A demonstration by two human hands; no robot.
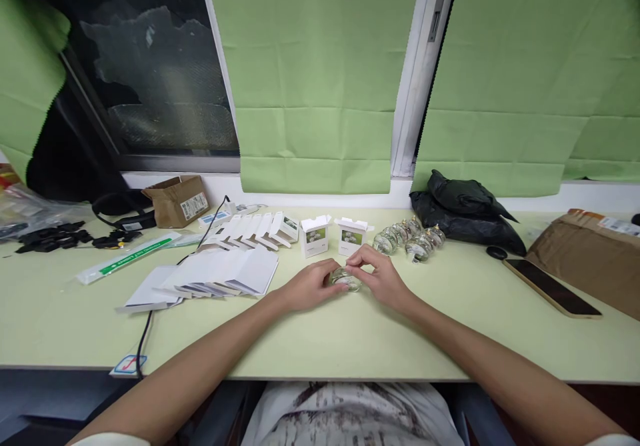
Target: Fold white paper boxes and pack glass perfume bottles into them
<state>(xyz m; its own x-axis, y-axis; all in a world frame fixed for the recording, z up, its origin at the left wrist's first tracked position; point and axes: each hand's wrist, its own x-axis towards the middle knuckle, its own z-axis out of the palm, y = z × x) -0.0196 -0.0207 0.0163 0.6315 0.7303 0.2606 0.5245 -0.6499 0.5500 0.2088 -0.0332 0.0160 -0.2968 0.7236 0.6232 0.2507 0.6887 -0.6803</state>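
Note:
Between my two hands, low over the table, is a small round clear glass-like piece [349,282]. My left hand [306,287] grips it from the left, thumb in front and fingers behind. Thumb and forefinger of my right hand [381,277] are pinched together at its upper right edge. Whatever small part they pinch is hidden. Just behind my hands stand two small white boxes, a left one [315,238] and a right one [350,238], both with raised top flaps and a green picture. Several similar clear round pieces [421,246] with gold-coloured tops lie in rows to the right.
Flattened white cartons [220,273] and a row of white boxes [255,228] lie left. A black cable [145,336] crosses the table there. At right are a phone [553,289], a black bag [465,209] and a brown package [590,259]. A cardboard box [176,203] stands back left.

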